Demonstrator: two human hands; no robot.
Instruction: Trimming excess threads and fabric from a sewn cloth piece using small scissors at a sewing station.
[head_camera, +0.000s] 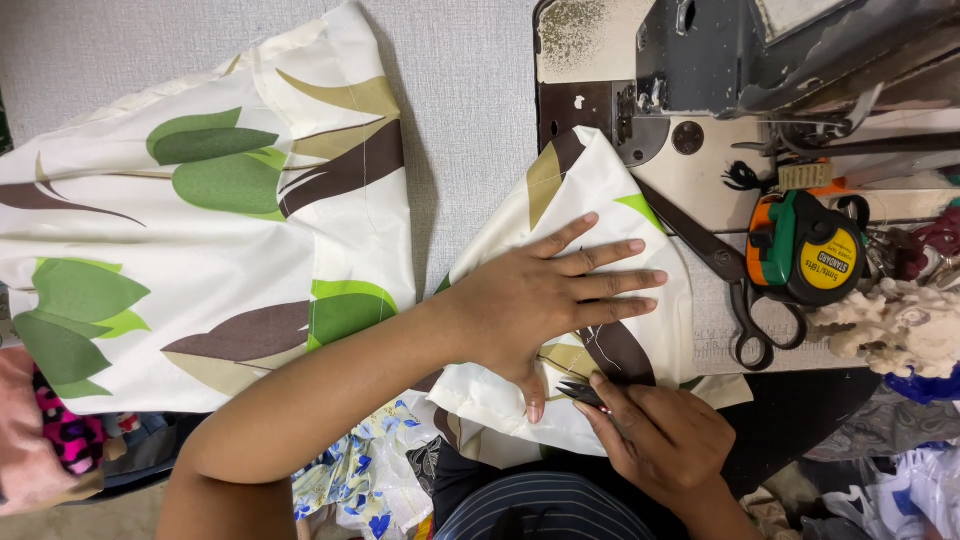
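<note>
My left hand (545, 295) lies flat, fingers spread, pressing down a folded piece of cream fabric (590, 190) printed with green and brown leaves. My right hand (665, 435) sits at the fabric's near edge, pinching a small dark thread snipper (578, 391) whose tip points at the hem just beside my left thumb. A wider spread of the same leaf-print fabric (200, 240) covers the table to the left.
Black scissors (725, 275) lie right of the fabric, next to an orange, green and yellow tape measure (810, 245). A sewing machine (760, 60) stands at the top right. Scraps of cloth (900, 325) pile at the right; floral fabric (365, 475) hangs near my lap.
</note>
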